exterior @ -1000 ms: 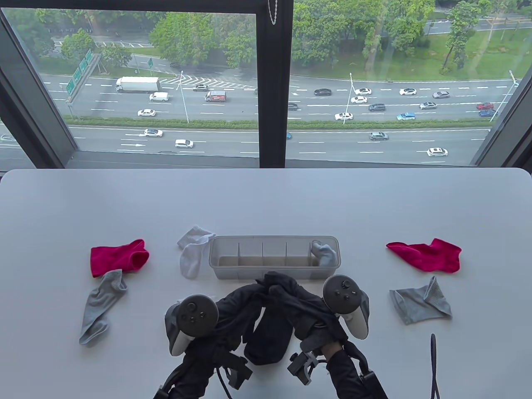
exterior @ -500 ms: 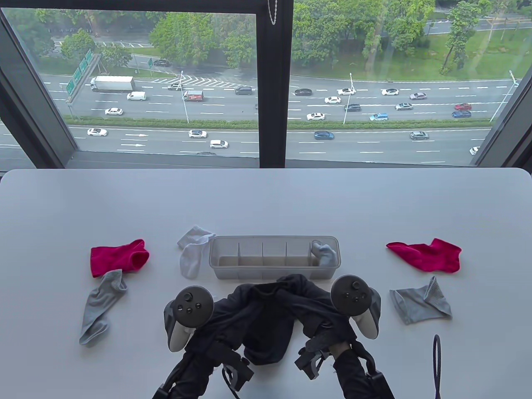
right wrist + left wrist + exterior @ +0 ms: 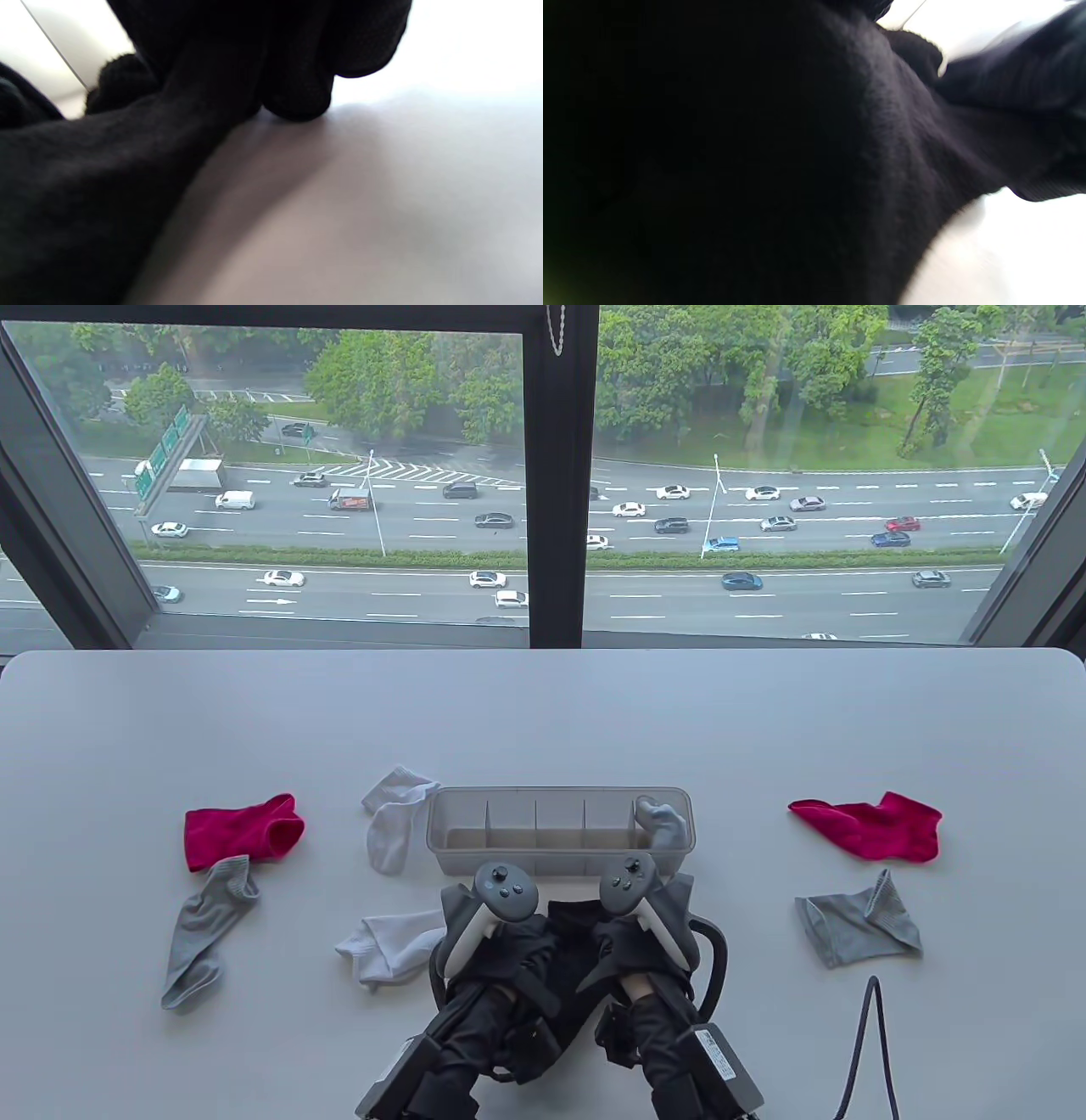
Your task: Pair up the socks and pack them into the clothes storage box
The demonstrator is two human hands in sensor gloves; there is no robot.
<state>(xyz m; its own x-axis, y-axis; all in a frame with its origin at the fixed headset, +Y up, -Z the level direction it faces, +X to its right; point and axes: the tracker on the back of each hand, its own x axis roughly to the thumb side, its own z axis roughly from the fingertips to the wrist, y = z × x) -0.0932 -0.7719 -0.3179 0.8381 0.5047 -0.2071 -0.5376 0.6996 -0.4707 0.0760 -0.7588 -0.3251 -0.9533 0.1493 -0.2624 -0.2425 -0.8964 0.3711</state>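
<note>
A white table [image 3: 543, 712] with rounded far corners fills the lower half of the table view. Along its far edge runs a large window [image 3: 280, 475], split into 2 panes by a dark upright mullion [image 3: 556, 475], with dark slanted frame bars at both sides. Daylight comes through it. Outside lie a multi-lane road [image 3: 764, 551] with cars, and green trees [image 3: 407, 381] beyond.

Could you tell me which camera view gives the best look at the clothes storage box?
The table view: the whole clothes storage box shows there, with its dividers and a grey-blue sock in its right end compartment. The two wrist views are filled with dark fabric and pale table, and the box cannot be made out clearly in either.
</note>
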